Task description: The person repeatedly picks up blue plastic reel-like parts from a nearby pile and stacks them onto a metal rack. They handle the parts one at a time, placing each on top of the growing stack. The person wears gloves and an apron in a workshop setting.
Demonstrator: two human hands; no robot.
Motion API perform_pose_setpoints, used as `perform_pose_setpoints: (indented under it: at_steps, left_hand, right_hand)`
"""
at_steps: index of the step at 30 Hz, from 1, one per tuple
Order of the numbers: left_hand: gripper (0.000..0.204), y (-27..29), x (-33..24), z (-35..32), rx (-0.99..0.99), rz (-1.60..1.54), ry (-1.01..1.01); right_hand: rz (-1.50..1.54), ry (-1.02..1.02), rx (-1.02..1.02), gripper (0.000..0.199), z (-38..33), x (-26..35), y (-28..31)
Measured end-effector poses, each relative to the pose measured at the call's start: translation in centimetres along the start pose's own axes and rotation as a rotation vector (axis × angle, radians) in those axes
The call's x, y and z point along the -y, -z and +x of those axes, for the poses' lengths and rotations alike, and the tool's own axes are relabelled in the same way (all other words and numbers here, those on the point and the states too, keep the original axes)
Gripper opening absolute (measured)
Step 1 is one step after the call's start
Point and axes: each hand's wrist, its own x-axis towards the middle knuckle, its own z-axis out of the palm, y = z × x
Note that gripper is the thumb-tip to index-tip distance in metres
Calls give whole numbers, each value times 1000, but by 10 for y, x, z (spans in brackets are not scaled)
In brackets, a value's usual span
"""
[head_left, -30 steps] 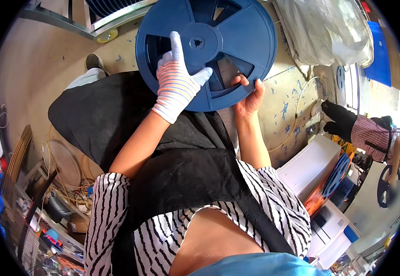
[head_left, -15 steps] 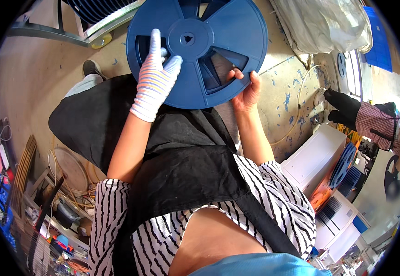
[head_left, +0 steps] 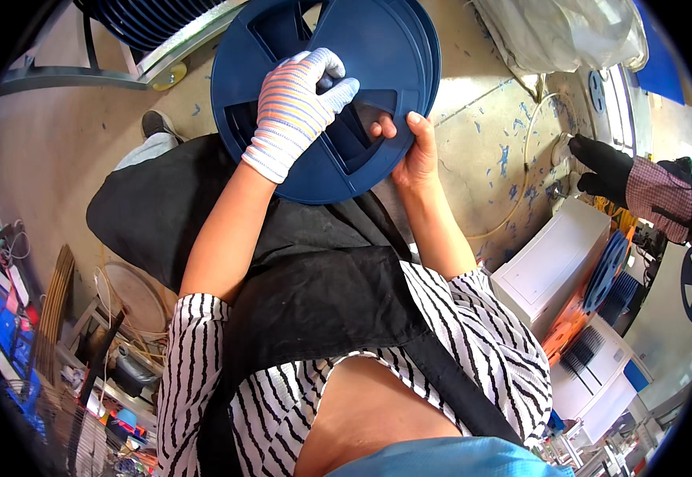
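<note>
A large dark blue plastic reel (head_left: 397, 56), with wedge-shaped openings in its round flange, is held up in front of my black apron (head_left: 314, 310). Its two flanges show slightly offset at the right rim. My left hand (head_left: 298, 107), in a striped knit glove, rests over the middle of the reel with fingers bent and thumb close to them. It covers the hub, so what the fingers pinch is hidden. My bare right hand (head_left: 416, 155) grips the near right rim, thumb on the flange and fingertips showing through an opening.
A metal rack (head_left: 83, 79) with dark reels stands far left. A plastic-covered bundle (head_left: 560, 36) lies far right, near a yellow cable (head_left: 525, 159) on the scrap-littered floor. White cases (head_left: 552, 246) and orange-blue reels stand right. Another person (head_left: 656, 195) is at the right edge.
My left hand has moved right from an opening onto the hub, its pointing finger now curled. The reel has turned and shifted slightly left and nearer; my right hand keeps its rim grip.
</note>
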Motion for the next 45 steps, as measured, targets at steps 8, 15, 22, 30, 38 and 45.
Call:
perform_pose_setpoints:
  at_steps: [8,15,22,30,38,45]
  left_hand:
    - [13,-3,3,1,19,-61,-28]
    - [12,-2,18,3,119,-460,178]
    - [16,-6,6,3,44,-82,70]
    - [19,-8,11,0,13,-159,14]
    - [16,-7,17,3,68,-232,97]
    - [16,-3,1,2,121,-160,203]
  right_hand:
    - [28,-18,32,50,-1,0,-3]
    - [-36,-4,57,53,2,1,-2]
    - [-41,0,16,53,0,2,-5]
    - [-35,-4,4,52,-1,1,-4]
    - [-67,13,31,50,-1,1,-4]
    - [-59,-1,40,52,0,2,-2]
